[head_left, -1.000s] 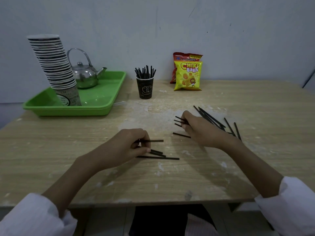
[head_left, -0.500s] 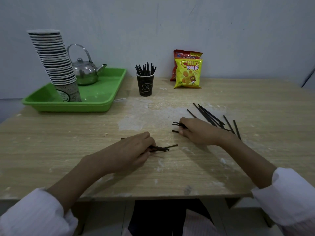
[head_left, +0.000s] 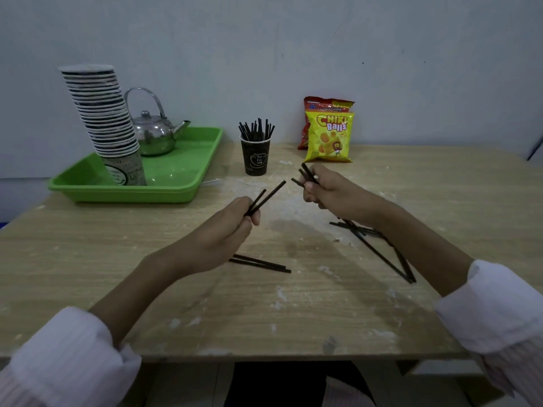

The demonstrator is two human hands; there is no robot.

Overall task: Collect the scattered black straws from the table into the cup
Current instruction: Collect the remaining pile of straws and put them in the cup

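Both hands are now lifted off the wooden table (head_left: 293, 318), whereas half a second ago they were resting on its surface among the straws. The left hand (head_left: 226, 236) is pinching two black straws (head_left: 266, 201) between thumb and fingers; their free ends are pointing up and to the right, away from the grip. The right hand (head_left: 332, 192) is closing around a small bundle of straws (head_left: 305, 176), whose ends are projecting up and to the left of the fist. The black paper cup (head_left: 255, 157) is standing upright beyond both grips, slightly left of the gap between them, and is already holding a cluster of straws (head_left: 257, 130). Two loose straws (head_left: 261, 263) are lying flat on the table just below and right of the left grip. Several more loose straws (head_left: 379, 251) are lying crossed under and beside the right forearm, below that grip.
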